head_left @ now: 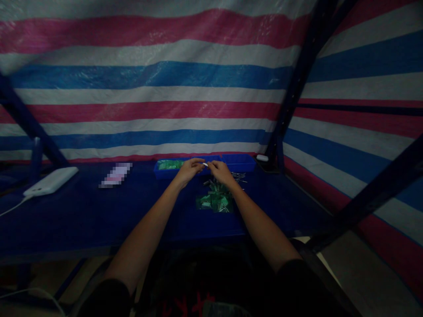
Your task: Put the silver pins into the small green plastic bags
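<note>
My left hand (189, 169) and my right hand (220, 171) meet above the dark blue table (99, 211), fingertips pinched together on a small white part (205, 164) held between them. Just below my right hand lies a pile of small green circuit boards (214, 200). Thin metal pins (239, 177) are scattered to the right of that hand. Behind my hands stands a blue tray (231, 164); its left compartment holds more green boards (169, 164).
A white power bank (51, 180) with a cable lies at the table's left end. A blurred pink and white packet (116, 174) rests left of the tray. A striped tarp (148, 88) and dark metal posts (294, 88) close in the back and right.
</note>
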The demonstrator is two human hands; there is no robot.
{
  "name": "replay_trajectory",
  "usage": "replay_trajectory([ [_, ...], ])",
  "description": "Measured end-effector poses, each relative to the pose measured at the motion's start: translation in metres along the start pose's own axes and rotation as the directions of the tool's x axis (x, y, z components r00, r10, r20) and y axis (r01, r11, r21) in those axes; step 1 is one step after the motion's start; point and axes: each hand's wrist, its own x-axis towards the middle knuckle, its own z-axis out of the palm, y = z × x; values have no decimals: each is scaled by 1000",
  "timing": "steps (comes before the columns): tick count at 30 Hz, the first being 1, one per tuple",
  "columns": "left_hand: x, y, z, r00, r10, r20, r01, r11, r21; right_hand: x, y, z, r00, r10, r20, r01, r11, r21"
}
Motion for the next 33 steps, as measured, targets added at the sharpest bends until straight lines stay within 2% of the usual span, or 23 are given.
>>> replay_trajectory([
  [7,-2,2,3,998,31,58,-36,996,77,2,-1,-5,989,141,40,-145,984,105],
  [9,-2,2,3,998,35,49,-40,995,93,1,-2,-5,992,114,45,-118,989,85],
  [14,0,0,3,999,36,15,-38,989,146,0,0,0,999,-49,-14,49,999,-8],
  [22,7,-7,-1,995,-64,-78,79,975,208,-3,1,2,989,-147,-28,144,986,-89],
  [28,7,-9,0,995,-85,-56,94,975,202,-1,4,4,989,-135,-54,128,986,-107],
  [33,4,-8,4,998,-49,-27,54,976,210,1,5,4,997,-14,-78,7,996,-84],
])
